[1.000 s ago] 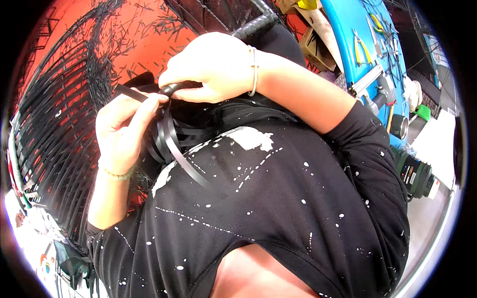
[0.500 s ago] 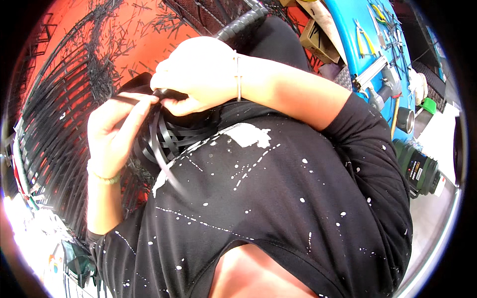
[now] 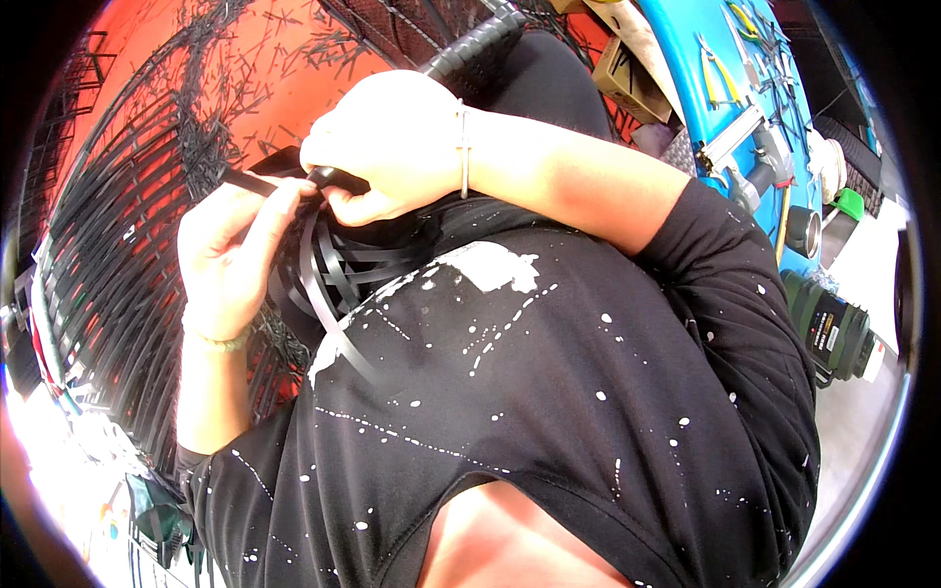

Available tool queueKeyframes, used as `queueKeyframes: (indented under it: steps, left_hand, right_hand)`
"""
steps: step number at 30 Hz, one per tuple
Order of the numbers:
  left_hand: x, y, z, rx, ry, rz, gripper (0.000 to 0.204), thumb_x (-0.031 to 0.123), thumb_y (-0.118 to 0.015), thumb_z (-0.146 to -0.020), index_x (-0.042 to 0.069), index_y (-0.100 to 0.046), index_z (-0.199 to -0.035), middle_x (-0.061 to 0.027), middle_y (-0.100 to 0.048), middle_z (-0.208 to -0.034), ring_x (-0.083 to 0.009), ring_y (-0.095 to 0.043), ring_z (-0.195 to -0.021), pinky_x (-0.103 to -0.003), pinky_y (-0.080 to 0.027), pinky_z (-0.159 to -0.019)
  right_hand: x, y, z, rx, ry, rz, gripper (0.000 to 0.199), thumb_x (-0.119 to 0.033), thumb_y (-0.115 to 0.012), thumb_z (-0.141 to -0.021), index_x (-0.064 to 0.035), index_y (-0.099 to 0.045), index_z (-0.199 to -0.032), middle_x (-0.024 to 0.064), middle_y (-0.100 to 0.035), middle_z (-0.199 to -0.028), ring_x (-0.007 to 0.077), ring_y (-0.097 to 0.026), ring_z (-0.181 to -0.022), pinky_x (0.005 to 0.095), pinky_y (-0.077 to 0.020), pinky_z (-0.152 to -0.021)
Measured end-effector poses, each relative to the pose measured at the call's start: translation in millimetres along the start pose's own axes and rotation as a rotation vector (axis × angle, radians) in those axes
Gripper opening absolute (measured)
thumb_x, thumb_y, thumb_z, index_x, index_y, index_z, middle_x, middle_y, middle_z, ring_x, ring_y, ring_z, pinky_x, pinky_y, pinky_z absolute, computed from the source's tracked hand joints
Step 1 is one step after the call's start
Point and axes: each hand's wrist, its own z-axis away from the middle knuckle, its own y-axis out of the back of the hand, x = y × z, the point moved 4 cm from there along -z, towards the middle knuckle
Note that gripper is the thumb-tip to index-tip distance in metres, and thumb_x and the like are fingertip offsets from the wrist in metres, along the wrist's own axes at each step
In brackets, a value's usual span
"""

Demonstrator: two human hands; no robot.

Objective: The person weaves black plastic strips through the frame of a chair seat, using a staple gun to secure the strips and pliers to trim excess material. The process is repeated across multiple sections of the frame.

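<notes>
My left hand (image 3: 221, 255) is closed in a pinch on a flat black plastic strip (image 3: 247, 182), whose end sticks out past the fingers. Close beside it, my right hand (image 3: 387, 142) curls over a dark piece (image 3: 338, 178) that shows between thumb and fingers, apparently part of the same strip work. What lies under its palm is hidden. Below both hands, several glossy black strips (image 3: 323, 279) cross each other in a loose weave against my lap, and one curves down over my shirt.
A large rack of long black strips (image 3: 118, 245) spreads at the left over a red surface (image 3: 284, 73) littered with cut scraps. A black wrapped tube (image 3: 470, 54) lies beyond my right hand. On the right, a blue table (image 3: 691, 59) carries pliers (image 3: 720, 78) and other tools, near a cardboard box (image 3: 632, 83).
My left hand has shifted slightly right, and the strip's end now shows more plainly past its fingers. More of the dark piece shows at my right hand, which stays nearly in place.
</notes>
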Motion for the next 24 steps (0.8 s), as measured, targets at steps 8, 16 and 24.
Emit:
queueKeyframes:
  steps: [8,16,24]
  left_hand:
    - [-24.1,-0.4,-10.1,0.11,0.211,0.114,0.018,0.016,-0.067,-0.094,0.0,-0.075,-0.09,-0.0012,-0.063,-0.073,-0.0068,-0.054,-0.066,-0.021,-0.042,-0.064]
    - [-59.1,6.9,-9.9,0.183,0.353,0.246,0.024,0.023,-0.069,-0.093,0.0,-0.076,-0.09,-0.0014,-0.068,-0.076,-0.0074,-0.057,-0.07,-0.022,-0.045,-0.067]
    - [-91.5,19.5,-15.9,0.186,0.453,0.361,0.022,0.023,-0.068,-0.093,0.002,-0.076,-0.092,0.0,-0.068,-0.077,-0.0059,-0.057,-0.07,-0.021,-0.043,-0.067]
  right_hand:
    - [-0.6,1.6,-2.1,0.039,0.02,0.013,0.017,-0.026,-0.068,-0.076,-0.0103,-0.062,-0.08,0.0064,-0.063,-0.067,0.0285,-0.064,-0.064,0.0417,-0.0511,-0.058]
    - [5.5,-5.4,-14.2,0.001,0.041,0.02,0.02,-0.025,-0.07,-0.078,-0.0095,-0.066,-0.09,0.0061,-0.065,-0.074,0.0272,-0.065,-0.072,0.0394,-0.0526,-0.071]
    - [8.1,36.4,20.5,0.131,0.073,0.079,0.039,-0.026,-0.071,-0.081,-0.0097,-0.064,-0.115,0.0102,-0.064,-0.12,0.0272,-0.057,-0.117,0.0427,-0.0425,-0.102]
